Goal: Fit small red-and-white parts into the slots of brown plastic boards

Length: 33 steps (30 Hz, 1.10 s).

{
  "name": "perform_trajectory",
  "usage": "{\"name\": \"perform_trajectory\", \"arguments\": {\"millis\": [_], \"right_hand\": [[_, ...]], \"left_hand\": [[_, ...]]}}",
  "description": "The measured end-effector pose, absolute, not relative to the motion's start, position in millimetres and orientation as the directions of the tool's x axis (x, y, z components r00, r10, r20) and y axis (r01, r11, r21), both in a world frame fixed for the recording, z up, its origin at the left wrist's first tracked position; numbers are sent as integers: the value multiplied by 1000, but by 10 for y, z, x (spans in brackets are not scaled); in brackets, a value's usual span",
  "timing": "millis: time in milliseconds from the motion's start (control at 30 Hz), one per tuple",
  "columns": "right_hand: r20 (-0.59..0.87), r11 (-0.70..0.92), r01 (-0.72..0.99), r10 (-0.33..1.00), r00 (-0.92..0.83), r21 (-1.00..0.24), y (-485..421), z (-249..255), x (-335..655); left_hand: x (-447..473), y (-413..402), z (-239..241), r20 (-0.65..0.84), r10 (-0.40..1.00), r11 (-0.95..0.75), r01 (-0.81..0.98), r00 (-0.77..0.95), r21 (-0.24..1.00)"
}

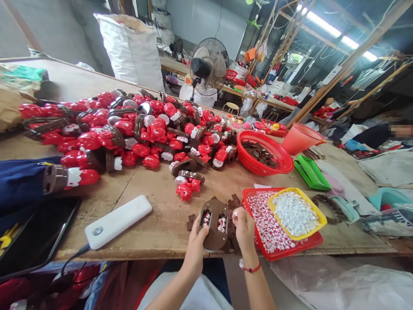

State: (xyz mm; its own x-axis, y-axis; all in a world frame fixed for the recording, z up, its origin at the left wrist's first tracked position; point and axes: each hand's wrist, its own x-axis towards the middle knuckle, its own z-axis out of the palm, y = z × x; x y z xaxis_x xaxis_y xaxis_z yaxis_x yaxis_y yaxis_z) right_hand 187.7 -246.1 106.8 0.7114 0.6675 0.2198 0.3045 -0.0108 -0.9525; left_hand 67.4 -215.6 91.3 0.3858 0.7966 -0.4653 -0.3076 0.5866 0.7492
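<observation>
My left hand point(196, 241) grips a brown oval plastic base point(217, 242), its thumb on the top face near one slot. Two open slots in that face hold small white-and-red pieces. Just right of the base, my right hand point(245, 230) is closed in a pinch; a speck of white shows at the fingertips, too small to name. Flat brown plastic pieces point(234, 201) lie behind and beside the base. To the right, a red tray point(280, 255) holds many small white-and-red pieces. A yellow basket point(322, 220) of small white pieces rests on that tray.
A large heap of red figures on brown bases point(155, 129) covers the table's back left. A red basket point(285, 165) holds brown pieces. Nearby are a green box point(312, 173), a white power bank point(118, 221), a black tablet-like device point(40, 228) and a fan point(209, 64).
</observation>
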Motion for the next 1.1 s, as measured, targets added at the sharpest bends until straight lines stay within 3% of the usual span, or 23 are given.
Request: {"name": "perform_trajectory", "arguments": {"millis": [167, 267, 300, 367, 433, 600, 767, 867, 967, 1100], "right_hand": [[56, -24, 89, 614, 788, -996, -2566, 977, 2060], [64, -208, 217, 564, 823, -954, -2662, 956, 2322], [99, -327, 335, 569, 817, -884, -2693, 955, 2437], [144, -541, 561, 627, 766, -626, -2752, 952, 2687], [117, -630, 669, 687, 717, -395, -2802, 936, 2921], [86, -617, 739, 749, 657, -270, -2825, 874, 3130], [165, -527, 822, 810, 562, -214, -2441, 909, 2743], [25, -501, 826, 851, 524, -257, -2067, 886, 2445], [-133, -506, 835, 863, 488, -218, -1788, 760, 2248], [-190, -514, 836, 855, 482, -194, -1693, 548, 2191]], "left_hand": [[615, -2058, 920, -546, 744, 663, -329, 384, 672], [542, -1952, 953, -529, 793, 609, -357, 303, 709], [514, -1918, 966, -511, 815, 579, -357, 273, 733], [457, -1861, 988, -484, 837, 546, -345, 254, 764], [400, -1811, 998, -492, 831, 555, -342, 260, 758], [257, -1688, 936, -492, 865, 494, -348, 102, 797], [177, -1715, 839, -540, 821, 570, -314, 184, 759], [160, -1774, 818, -560, 805, 593, -303, 197, 746], [121, -1813, 814, -563, 799, 602, -307, 213, 738], [58, -1834, 821, -596, 760, 650, -315, 260, 691]]}}
